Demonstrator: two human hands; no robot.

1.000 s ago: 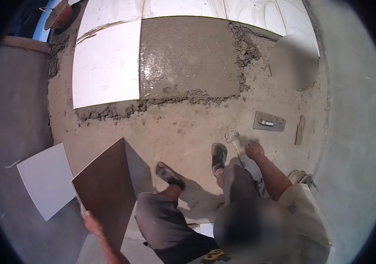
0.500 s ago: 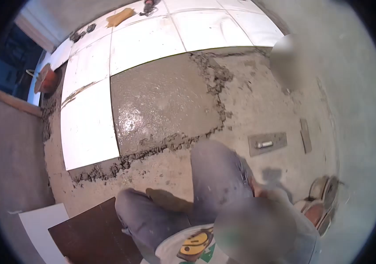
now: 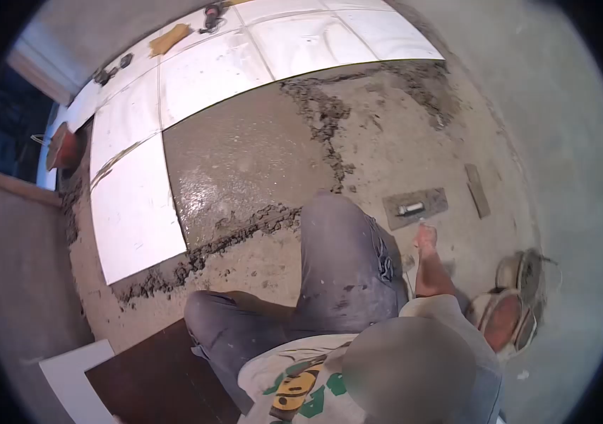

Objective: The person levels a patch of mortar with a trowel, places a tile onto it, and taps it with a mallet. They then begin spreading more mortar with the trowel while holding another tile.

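Note:
My right hand [image 3: 426, 236] is just below a flat trowel [image 3: 432, 201] with a pale handle, which lies on the rough floor; its fingers are too small and blurred to read. At the bottom left, a bit of my left hand [image 3: 116, 419] shows at the lower edge of a dark brown tile [image 3: 157, 374], gripping it; the rest is hidden. The tile leans beside my left knee. Ahead of my knees is a bed of wet grey mortar [image 3: 245, 148], bordered by white tiles [image 3: 135, 208] on the left and far sides.
A white panel [image 3: 72, 378] is behind the brown tile. Buckets [image 3: 503, 321] stand at the right. A narrow strip [image 3: 477, 191] lies right of the trowel. A reddish bowl [image 3: 63, 148] is at the far left. A yellow cloth [image 3: 169, 40] and a tool [image 3: 211, 17] lie on the far tiles.
My right hand has moved forward from beside my right knee to just short of the trowel. The view has shifted slightly. The brown tile remains at the lower left.

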